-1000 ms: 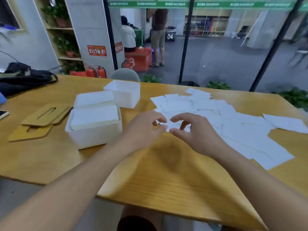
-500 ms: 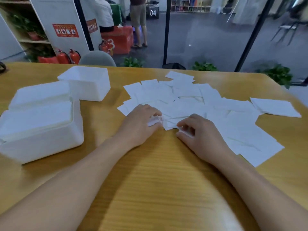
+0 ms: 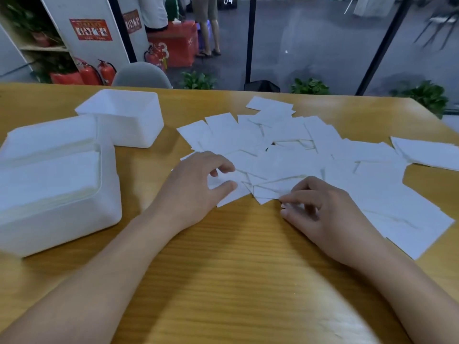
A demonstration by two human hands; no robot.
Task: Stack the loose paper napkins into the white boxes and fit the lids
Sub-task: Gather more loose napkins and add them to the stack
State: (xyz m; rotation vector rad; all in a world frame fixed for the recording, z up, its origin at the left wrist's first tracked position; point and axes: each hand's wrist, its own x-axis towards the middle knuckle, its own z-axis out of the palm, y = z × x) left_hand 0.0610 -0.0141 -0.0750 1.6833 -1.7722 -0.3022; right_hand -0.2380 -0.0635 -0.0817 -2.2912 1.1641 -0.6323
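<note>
Both hands shifted slightly apart since earlier frame. Left hand pinches napkin at pile edge; right hand fingers curled, pinching napkin corner. Loose napkins spread on tabletop; filled white box left.

Your left hand covers the near corner of the loose napkins, so you cannot tell whether its fingers pinch a sheet. Left of those napkins, the nearer white box is cut off by the frame edge and blurred.
</note>
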